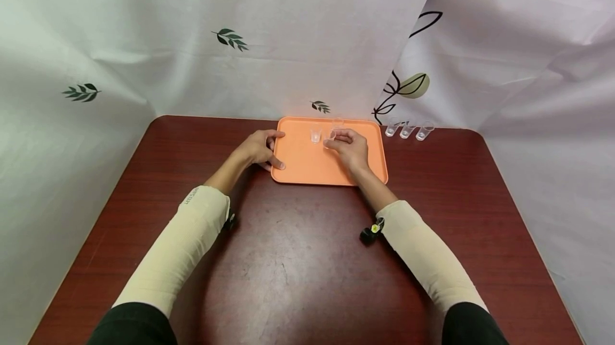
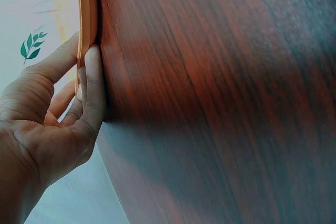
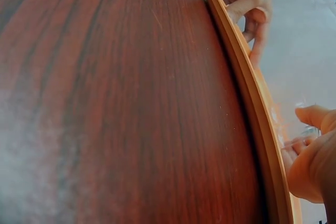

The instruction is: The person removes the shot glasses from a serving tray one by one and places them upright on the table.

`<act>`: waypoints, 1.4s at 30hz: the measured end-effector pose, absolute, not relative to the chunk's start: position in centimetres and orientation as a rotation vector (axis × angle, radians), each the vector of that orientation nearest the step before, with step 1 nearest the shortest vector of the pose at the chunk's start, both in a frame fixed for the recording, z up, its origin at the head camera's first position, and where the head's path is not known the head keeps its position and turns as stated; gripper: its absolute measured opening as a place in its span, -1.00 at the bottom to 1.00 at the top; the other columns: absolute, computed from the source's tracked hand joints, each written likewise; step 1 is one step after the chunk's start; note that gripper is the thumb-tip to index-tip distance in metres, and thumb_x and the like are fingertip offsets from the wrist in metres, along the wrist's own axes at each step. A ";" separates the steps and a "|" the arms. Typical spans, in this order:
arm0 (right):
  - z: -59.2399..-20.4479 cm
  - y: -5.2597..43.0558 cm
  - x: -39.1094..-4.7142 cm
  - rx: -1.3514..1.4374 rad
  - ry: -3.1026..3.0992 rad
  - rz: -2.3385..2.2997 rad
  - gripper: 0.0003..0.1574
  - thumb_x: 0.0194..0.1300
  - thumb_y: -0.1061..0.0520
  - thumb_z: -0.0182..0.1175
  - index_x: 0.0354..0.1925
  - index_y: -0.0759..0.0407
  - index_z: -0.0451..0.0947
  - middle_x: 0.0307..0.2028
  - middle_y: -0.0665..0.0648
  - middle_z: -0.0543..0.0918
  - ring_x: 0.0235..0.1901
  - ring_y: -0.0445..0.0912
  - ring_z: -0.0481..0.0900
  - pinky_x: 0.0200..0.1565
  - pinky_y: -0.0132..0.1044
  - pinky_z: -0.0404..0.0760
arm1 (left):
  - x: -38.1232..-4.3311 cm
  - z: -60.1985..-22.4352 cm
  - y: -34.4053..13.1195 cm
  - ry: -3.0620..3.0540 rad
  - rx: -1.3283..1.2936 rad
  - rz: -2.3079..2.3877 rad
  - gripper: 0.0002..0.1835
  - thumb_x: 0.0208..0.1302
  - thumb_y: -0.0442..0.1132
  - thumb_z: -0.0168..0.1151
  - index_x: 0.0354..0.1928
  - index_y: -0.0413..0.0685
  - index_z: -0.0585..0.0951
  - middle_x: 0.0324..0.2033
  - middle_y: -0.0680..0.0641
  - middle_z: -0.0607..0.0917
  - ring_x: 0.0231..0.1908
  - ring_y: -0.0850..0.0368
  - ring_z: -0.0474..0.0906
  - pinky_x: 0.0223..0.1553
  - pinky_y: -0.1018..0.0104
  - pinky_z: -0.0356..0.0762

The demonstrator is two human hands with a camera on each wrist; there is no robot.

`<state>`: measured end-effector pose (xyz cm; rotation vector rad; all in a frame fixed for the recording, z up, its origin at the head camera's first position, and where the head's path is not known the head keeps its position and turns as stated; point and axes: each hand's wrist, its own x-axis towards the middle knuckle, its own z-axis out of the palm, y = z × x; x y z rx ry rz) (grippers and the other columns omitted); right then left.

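An orange tray (image 1: 307,170) lies near the back edge of the table. My left hand (image 1: 257,148) grips its left end, thumb and fingers spread along the rim; the left wrist view shows the fingers (image 2: 93,85) against the tray's side. Over the tray, my right hand (image 1: 349,148) pinches a small clear plastic cup (image 1: 329,138) between thumb and fingers. Just left of that stands another clear cup (image 1: 315,136) on the tray. Behind the right hand, part of a further clear cup (image 1: 338,122) shows. In the right wrist view the held cup is mostly hidden.
Three more clear cups, including one at the far end (image 1: 425,131), stand in a row on the table right of the tray. The dark red wooden table (image 1: 288,259) extends toward me. A white curtain with leaf prints (image 1: 269,78) hangs right behind the table.
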<state>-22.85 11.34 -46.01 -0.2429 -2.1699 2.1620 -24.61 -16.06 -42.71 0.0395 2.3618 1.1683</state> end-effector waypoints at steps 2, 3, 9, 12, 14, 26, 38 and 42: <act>-46.0 11.4 -22.7 -0.249 -2.188 2.151 -0.60 0.24 0.37 0.61 0.04 0.35 0.77 -0.23 -0.08 0.78 -0.16 -0.28 0.72 -0.12 -0.56 0.81 | -24.6 -42.8 -16.1 2.362 0.038 1.174 0.10 0.15 -0.46 0.76 0.72 0.06 0.42 -0.16 -0.06 0.40 -0.42 0.16 0.49 -0.40 0.29 0.90; -46.0 11.4 -22.7 -0.248 -2.191 2.152 -0.61 0.24 0.37 0.61 0.03 0.34 0.77 -0.25 -0.10 0.77 -0.16 -0.28 0.72 -0.12 -0.56 0.81 | -24.5 -42.8 -16.1 2.361 0.039 1.178 0.10 0.15 -0.46 0.76 0.72 0.05 0.42 -0.16 -0.07 0.40 -0.41 0.16 0.50 -0.40 0.29 0.90; -46.1 11.4 -22.4 -0.227 -2.193 2.176 -0.61 0.26 0.37 0.61 0.04 0.38 0.75 -0.23 -0.05 0.79 -0.18 -0.29 0.74 -0.13 -0.54 0.83 | -24.5 -42.8 -16.1 2.361 0.044 1.183 0.10 0.15 -0.47 0.76 0.72 0.04 0.42 -0.14 -0.08 0.40 -0.40 0.15 0.50 -0.39 0.28 0.90; -45.9 11.6 -22.1 -0.212 -2.208 2.171 -0.58 0.26 0.35 0.61 0.06 0.38 0.75 -0.18 0.00 0.81 -0.17 -0.28 0.74 -0.12 -0.54 0.83 | -24.6 -42.7 -16.1 2.353 0.046 1.185 0.11 0.15 -0.47 0.76 0.72 0.05 0.42 -0.13 -0.09 0.39 -0.41 0.14 0.51 -0.37 0.26 0.92; -45.9 11.7 -21.9 -0.201 -2.205 2.179 -0.57 0.26 0.35 0.62 0.07 0.39 0.75 -0.18 0.00 0.81 -0.16 -0.28 0.75 -0.10 -0.53 0.84 | -24.6 -42.7 -16.1 2.346 0.044 1.189 0.11 0.15 -0.47 0.75 0.73 0.04 0.41 -0.13 -0.09 0.39 -0.41 0.14 0.52 -0.36 0.24 0.93; -45.3 13.0 -20.7 -0.183 -2.239 2.155 -0.57 0.29 0.29 0.62 0.10 0.34 0.77 -0.23 -0.17 0.80 -0.12 -0.29 0.73 -0.07 -0.57 0.81 | -24.7 -42.8 -16.3 2.342 0.037 1.193 0.13 0.15 -0.48 0.75 0.74 0.06 0.40 -0.13 -0.09 0.39 -0.41 0.14 0.54 -0.36 0.23 0.93; -45.1 14.3 -19.5 -0.232 -2.219 2.195 -0.62 0.34 0.30 0.59 0.08 0.27 0.73 -0.22 -0.17 0.78 -0.09 -0.28 0.73 -0.06 -0.55 0.83 | -24.5 -42.5 -15.9 2.346 0.042 1.198 0.13 0.15 -0.50 0.75 0.73 0.07 0.40 -0.13 -0.09 0.39 -0.42 0.14 0.55 -0.36 0.22 0.93; -45.2 14.6 -19.1 -0.237 -2.189 2.231 -0.62 0.33 0.32 0.58 0.07 0.28 0.73 -0.23 -0.18 0.79 -0.11 -0.29 0.75 -0.04 -0.53 0.85 | -24.5 -42.6 -15.9 2.342 0.039 1.202 0.12 0.15 -0.50 0.74 0.73 0.06 0.41 -0.13 -0.09 0.40 -0.42 0.14 0.56 -0.36 0.22 0.93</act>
